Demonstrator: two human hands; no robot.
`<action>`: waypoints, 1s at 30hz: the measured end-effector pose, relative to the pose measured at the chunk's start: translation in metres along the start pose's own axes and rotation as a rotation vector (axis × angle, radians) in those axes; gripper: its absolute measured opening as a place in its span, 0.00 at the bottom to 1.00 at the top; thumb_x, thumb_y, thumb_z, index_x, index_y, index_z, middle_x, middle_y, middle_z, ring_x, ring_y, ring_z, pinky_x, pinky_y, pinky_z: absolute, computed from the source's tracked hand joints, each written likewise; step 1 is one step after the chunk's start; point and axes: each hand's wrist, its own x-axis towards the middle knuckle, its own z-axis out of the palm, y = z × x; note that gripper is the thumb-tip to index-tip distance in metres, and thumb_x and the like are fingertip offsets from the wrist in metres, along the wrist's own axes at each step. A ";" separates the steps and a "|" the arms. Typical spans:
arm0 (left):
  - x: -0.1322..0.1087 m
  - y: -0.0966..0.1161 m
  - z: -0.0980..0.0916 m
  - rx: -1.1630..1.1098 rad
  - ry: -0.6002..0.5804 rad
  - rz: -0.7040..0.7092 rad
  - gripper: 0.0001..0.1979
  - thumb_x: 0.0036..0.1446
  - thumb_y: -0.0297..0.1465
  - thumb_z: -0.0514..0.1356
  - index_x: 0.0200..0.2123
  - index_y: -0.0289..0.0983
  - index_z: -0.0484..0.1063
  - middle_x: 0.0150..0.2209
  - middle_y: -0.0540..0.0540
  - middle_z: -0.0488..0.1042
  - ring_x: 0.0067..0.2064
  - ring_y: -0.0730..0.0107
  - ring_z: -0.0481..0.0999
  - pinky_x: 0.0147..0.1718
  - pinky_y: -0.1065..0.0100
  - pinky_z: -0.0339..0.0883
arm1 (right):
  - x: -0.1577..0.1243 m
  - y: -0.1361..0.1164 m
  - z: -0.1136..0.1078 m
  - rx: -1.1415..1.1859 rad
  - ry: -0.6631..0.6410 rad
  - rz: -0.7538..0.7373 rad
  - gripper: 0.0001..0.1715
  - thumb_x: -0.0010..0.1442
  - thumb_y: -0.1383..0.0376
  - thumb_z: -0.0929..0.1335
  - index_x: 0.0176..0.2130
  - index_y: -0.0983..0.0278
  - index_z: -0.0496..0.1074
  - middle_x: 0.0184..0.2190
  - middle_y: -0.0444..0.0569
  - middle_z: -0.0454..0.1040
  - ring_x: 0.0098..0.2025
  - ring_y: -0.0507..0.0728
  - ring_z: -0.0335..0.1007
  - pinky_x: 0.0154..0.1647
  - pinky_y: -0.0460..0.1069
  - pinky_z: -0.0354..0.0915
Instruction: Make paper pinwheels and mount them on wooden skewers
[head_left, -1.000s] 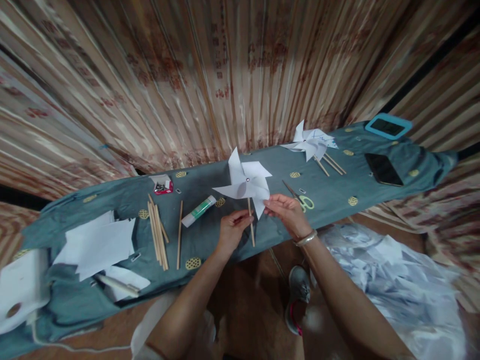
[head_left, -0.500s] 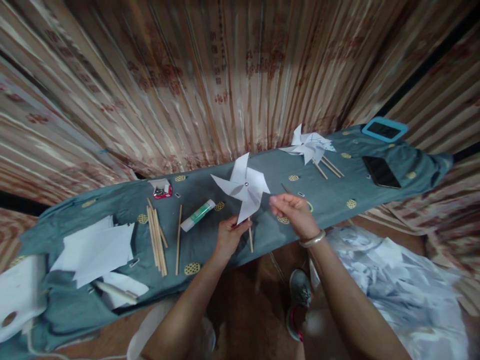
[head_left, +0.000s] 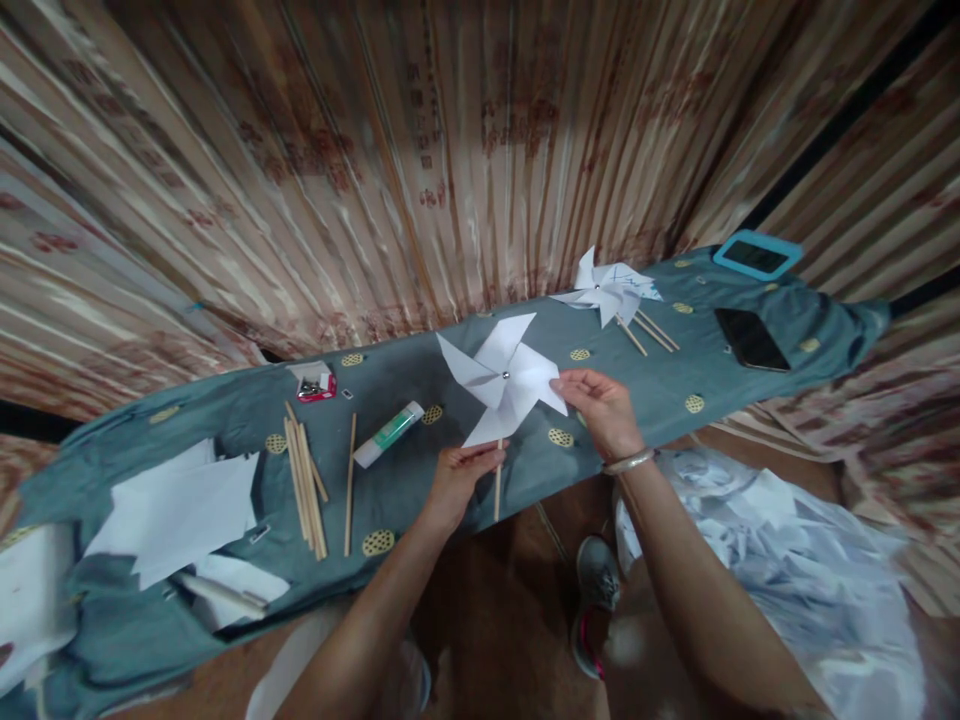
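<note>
A white paper pinwheel (head_left: 501, 388) with a shiny pin at its centre is held up over the table. My left hand (head_left: 459, 480) is closed around its wooden stick (head_left: 497, 494) just below the blades. At the right side, my right hand (head_left: 600, 405), with a silver bangle on the wrist, has thumb and fingertips together on the edge of one blade. A glue tube with a green label (head_left: 390, 434) lies left of the pinwheel. Beside it are a single wooden stick (head_left: 350, 485) and a bunch of sticks (head_left: 305, 485).
Finished pinwheels (head_left: 611, 290) lie at the back right, near a phone (head_left: 751, 338) and a blue-framed device (head_left: 757, 256). A red box of pins (head_left: 315, 384), paper sheets (head_left: 184, 510) and a pen (head_left: 221, 592) are on the left. A clear bag of white paper (head_left: 780, 570) sits on the floor.
The pinwheel's blades have turned and it sits slightly further right. My right hand, apart from the paper before, now touches a blade. My left hand keeps its hold on the stick.
</note>
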 end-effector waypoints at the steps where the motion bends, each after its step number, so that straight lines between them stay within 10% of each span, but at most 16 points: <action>1: 0.001 0.000 0.000 0.003 0.010 0.015 0.14 0.34 0.35 0.73 0.29 0.38 0.82 0.31 0.45 0.82 0.31 0.69 0.75 0.36 0.68 0.68 | -0.001 0.000 0.001 0.009 -0.002 0.013 0.21 0.34 0.55 0.80 0.26 0.63 0.76 0.21 0.41 0.75 0.21 0.48 0.65 0.23 0.44 0.62; 30: 0.007 -0.002 -0.004 0.027 0.008 0.153 0.12 0.39 0.34 0.70 0.30 0.37 0.82 0.32 0.47 0.81 0.36 0.65 0.77 0.44 0.63 0.67 | -0.039 0.010 0.043 -0.056 -0.317 0.185 0.22 0.38 0.50 0.77 0.19 0.63 0.71 0.18 0.42 0.73 0.20 0.47 0.59 0.22 0.45 0.56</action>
